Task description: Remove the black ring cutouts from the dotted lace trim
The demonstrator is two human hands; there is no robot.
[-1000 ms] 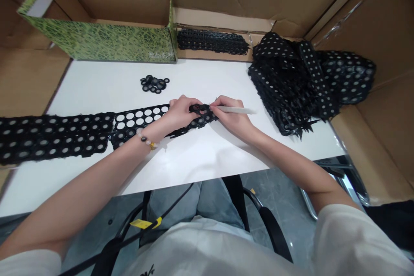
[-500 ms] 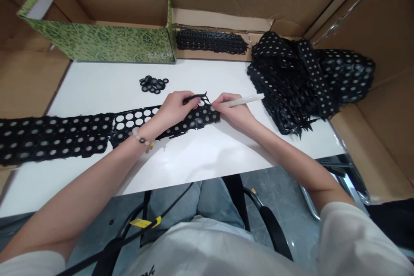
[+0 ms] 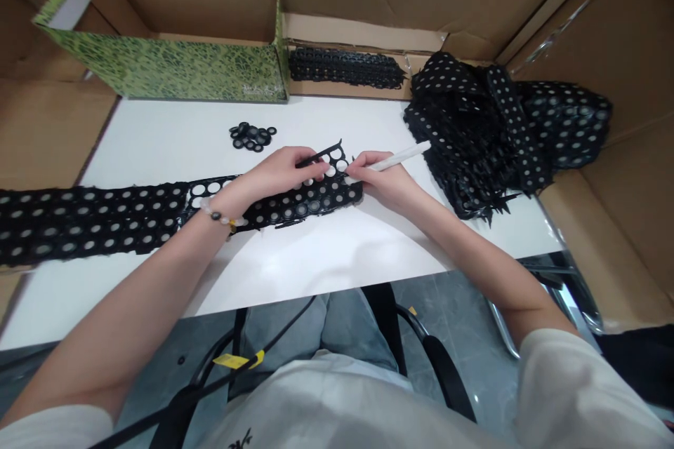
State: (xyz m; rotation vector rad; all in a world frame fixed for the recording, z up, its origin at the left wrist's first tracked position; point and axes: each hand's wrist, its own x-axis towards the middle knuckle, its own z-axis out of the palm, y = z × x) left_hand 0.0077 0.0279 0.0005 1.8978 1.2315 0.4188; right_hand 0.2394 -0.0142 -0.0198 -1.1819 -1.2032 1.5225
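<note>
We're handling a black perforated sheet (image 3: 295, 207) lying across the white tabletop (image 3: 316, 273). It looks like thin rubber or foam, though it's hard to be sure from this view. We'd judge it light and floppy, so the solid webbing seems a safer place to hold than the ragged edges. Our left hand's grip (image 3: 279, 172) is narrow, pinching a thin black strip (image 3: 319, 154) at the sheet's far edge. Our right hand's grip (image 3: 382, 179) is holding a white pen (image 3: 400, 156), its tip just above the sheet. Loose black rings (image 3: 251, 137) are sitting behind the sheet, with a heap of more sheets (image 3: 468, 133) lying to its right.
</note>
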